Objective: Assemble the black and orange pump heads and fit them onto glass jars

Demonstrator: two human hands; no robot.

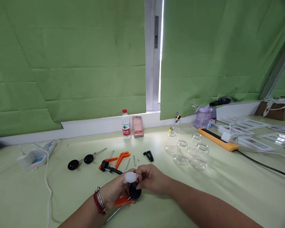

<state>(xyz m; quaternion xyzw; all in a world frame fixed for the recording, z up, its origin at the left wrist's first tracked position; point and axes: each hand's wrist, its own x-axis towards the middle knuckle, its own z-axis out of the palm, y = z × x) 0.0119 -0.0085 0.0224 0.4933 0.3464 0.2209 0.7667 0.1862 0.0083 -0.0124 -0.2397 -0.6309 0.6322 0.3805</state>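
Black plastic disc point(135, 191) in the left hand point(116, 189), above the desk point(161, 210) towards its near edge; a metal rod point(114, 214) below it slants its long axis towards the near left corner. Curled nearly closed, the left hand has the disc at its fingertips, right of the palm, with an orange handle point(122, 200) beneath. The right hand point(154, 180) pinches inward at the disc's far right rim; whether it grips anything, I cannot tell.
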